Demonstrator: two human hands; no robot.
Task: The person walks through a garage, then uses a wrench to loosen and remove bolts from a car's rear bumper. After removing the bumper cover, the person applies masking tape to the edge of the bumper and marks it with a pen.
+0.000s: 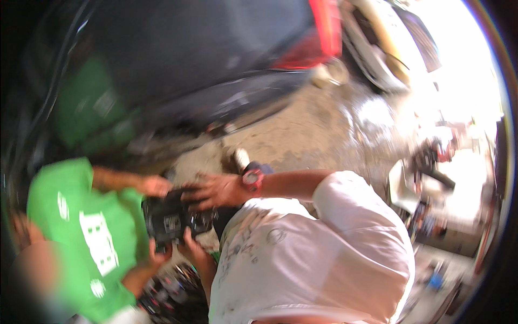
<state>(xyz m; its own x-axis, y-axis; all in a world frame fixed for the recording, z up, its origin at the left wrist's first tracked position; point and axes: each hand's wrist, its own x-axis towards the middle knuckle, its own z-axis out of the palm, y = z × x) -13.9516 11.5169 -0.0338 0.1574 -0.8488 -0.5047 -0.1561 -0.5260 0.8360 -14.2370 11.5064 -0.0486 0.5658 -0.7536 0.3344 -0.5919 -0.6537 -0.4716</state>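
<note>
A black, box-shaped part [171,222] with a small panel on its face is held up at the left of centre; blur hides its exact kind. My right hand [213,190], with a red watch at the wrist, lies over its upper right corner, fingers spread. Against its lower right edge, my left hand [195,252] grips with the thumb up and the other fingers mostly hidden. A co-worker in a green shirt [81,216] also holds the part: one hand [155,186] at its upper left, the other hand [159,254] at the lower edge.
A dark car [205,48] with a red tail light fills the upper left. Another, pale vehicle [386,54] stands at the far right. Below the part lies a cluttered dark heap [172,291]. A white chair-like object [403,186] stands at the right on the stained floor [318,129].
</note>
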